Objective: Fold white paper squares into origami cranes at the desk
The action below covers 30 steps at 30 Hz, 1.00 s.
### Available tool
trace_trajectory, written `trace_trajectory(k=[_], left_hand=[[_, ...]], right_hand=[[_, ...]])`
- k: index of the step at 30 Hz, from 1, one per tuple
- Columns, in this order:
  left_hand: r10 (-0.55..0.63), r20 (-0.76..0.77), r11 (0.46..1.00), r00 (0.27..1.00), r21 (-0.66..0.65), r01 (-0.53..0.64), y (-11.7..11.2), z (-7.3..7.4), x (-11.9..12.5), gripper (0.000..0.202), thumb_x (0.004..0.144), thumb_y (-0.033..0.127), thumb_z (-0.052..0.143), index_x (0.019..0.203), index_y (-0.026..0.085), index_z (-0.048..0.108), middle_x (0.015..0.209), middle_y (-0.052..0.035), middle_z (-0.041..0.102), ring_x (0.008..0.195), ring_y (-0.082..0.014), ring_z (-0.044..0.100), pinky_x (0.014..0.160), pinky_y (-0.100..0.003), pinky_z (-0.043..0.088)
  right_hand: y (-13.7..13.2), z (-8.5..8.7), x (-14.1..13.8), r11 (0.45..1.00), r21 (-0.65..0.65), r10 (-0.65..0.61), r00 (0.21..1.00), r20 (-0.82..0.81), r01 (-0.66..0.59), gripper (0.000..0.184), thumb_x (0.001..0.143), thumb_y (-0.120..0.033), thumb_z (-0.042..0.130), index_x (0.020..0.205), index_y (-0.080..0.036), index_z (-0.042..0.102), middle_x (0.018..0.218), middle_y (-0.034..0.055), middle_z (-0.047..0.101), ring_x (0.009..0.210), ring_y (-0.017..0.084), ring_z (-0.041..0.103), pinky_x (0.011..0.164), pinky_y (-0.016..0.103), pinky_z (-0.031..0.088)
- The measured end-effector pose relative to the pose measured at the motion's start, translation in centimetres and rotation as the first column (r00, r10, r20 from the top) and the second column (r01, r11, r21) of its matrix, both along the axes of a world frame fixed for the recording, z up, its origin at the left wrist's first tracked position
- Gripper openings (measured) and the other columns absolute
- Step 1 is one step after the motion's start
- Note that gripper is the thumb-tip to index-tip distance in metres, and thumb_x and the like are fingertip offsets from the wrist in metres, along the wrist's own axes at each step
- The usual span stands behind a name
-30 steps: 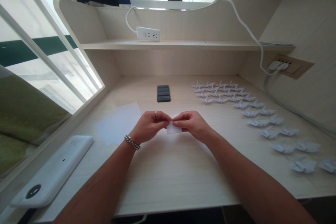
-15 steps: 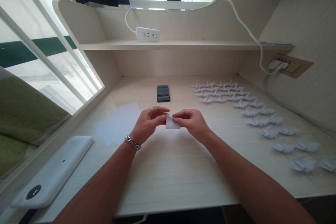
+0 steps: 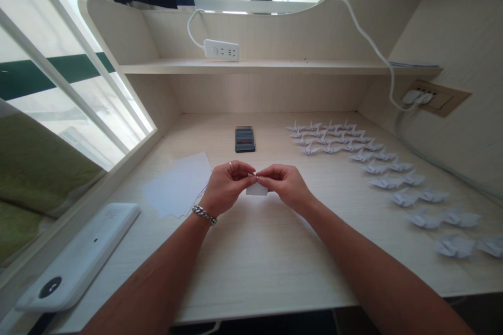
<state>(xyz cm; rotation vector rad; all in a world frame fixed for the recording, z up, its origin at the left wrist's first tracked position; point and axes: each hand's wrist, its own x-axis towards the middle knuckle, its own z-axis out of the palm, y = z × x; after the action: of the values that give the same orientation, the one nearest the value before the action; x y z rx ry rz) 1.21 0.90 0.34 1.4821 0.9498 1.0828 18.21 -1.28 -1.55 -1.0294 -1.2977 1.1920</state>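
A small folded piece of white paper (image 3: 257, 189) is held up over the middle of the desk. My left hand (image 3: 230, 183), with a ring and a chain bracelet, pinches its upper left edge between thumb and fingers. My right hand (image 3: 286, 182) pinches the upper right edge, and the fingertips of both hands nearly meet at the top. Its upper part is hidden behind the fingers. Left of my left hand lies a loose pile of white paper sheets (image 3: 173, 186). Beyond the hands rests a dark phone (image 3: 245, 139).
Rows of white folded paper cranes (image 3: 387, 182) run along the right side of the desk (image 3: 259, 267). A long white device (image 3: 86, 256) lies at the left edge. On the shelf (image 3: 275, 67) sits a white power strip (image 3: 221, 51). A white cable (image 3: 367, 39) hangs toward the wall socket (image 3: 436, 98).
My left hand has shifted slightly right, bringing its fingertips closer to the right hand's at the paper's top edge. The paper has moved slightly down and left.
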Motion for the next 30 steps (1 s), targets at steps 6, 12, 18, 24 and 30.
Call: trace_trajectory(k=[6,12,18,24,30], left_hand=[[0.002,-0.001,1.0,1.0,-0.011,-0.002,0.05,-0.12,-0.06,0.026,0.062,0.025,0.082,0.082,0.014,0.07,0.074,-0.0046,0.073,0.068,-0.0135,0.066,0.062,-0.022,0.051],[0.035,-0.021,0.999,0.999,-0.018,-0.036,0.15,-0.27,-0.02,0.029,0.062,0.027,0.082,0.085,0.014,0.07,0.076,-0.0057,0.074,0.07,-0.0153,0.068,0.063,-0.024,0.052],[0.053,0.003,0.999,0.999,-0.009,-0.053,0.22,-0.47,0.05,0.03,0.063,0.029,0.083,0.086,0.013,0.071,0.077,-0.0063,0.074,0.072,-0.0157,0.068,0.065,-0.024,0.053],[0.056,0.03,0.998,0.998,-0.023,-0.055,0.1,-0.26,0.15,0.031,0.061,0.029,0.084,0.083,0.013,0.07,0.075,-0.0062,0.074,0.072,-0.0163,0.068,0.066,-0.025,0.054],[0.062,0.036,0.997,0.997,-0.044,-0.06,-0.07,0.04,0.27,0.028,0.059,0.025,0.084,0.081,0.013,0.07,0.074,-0.0059,0.074,0.071,-0.0166,0.068,0.066,-0.026,0.054]], right_hand=[[-0.05,-0.05,-0.1,0.998,0.057,-0.036,0.999,0.035,0.034,0.019,0.067,-0.031,0.077,0.08,-0.016,0.074,0.075,0.0054,0.073,0.067,0.016,0.063,0.063,0.029,0.049],[-0.23,-0.08,-0.31,0.989,0.127,-0.089,0.994,0.063,0.081,0.015,0.071,-0.03,0.074,0.079,-0.017,0.074,0.078,0.0064,0.073,0.07,0.018,0.065,0.064,0.029,0.049],[-0.27,-0.08,-0.38,0.988,0.133,-0.086,0.993,0.08,0.074,0.014,0.072,-0.028,0.072,0.08,-0.017,0.075,0.076,0.0059,0.073,0.069,0.017,0.064,0.062,0.028,0.048],[-0.26,0.11,-0.3,0.991,0.122,-0.06,0.995,0.078,0.05,0.014,0.071,-0.027,0.072,0.08,-0.016,0.074,0.076,0.0058,0.073,0.069,0.017,0.064,0.063,0.028,0.049],[-0.3,0.28,-0.24,0.994,0.102,-0.046,0.996,0.076,0.038,0.013,0.071,-0.027,0.072,0.079,-0.017,0.074,0.077,0.0054,0.073,0.07,0.017,0.064,0.065,0.029,0.049]])
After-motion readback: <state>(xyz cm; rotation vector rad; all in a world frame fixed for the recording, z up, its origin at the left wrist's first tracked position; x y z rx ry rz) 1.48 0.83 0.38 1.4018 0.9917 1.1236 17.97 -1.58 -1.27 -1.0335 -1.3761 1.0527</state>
